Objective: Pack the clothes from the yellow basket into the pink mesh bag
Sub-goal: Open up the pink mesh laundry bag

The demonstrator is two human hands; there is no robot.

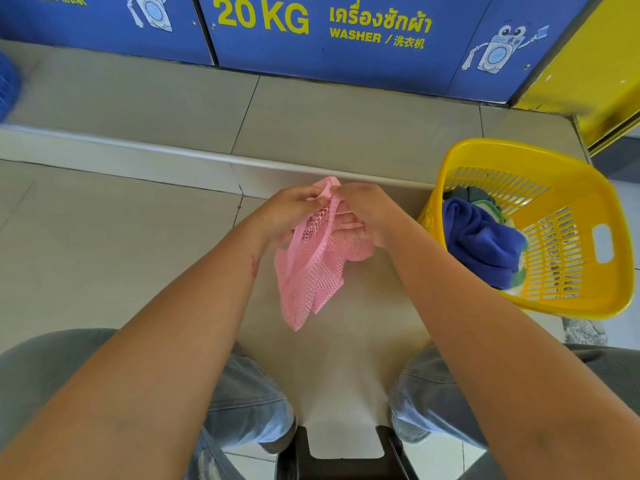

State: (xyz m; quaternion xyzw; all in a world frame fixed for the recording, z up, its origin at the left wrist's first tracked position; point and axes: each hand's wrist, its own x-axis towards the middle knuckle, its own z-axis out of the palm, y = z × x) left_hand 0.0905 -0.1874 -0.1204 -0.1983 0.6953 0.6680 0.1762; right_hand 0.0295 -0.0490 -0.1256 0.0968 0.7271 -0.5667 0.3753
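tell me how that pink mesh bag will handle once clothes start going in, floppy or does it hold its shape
Probably floppy: the pink mesh bag hangs limp and crumpled from the left hand and right hand, so its mouth likely needs holding open. It looks light, being thin open netting. The blue garment in the yellow basket looks bulky, so the mesh may sag and stretch.
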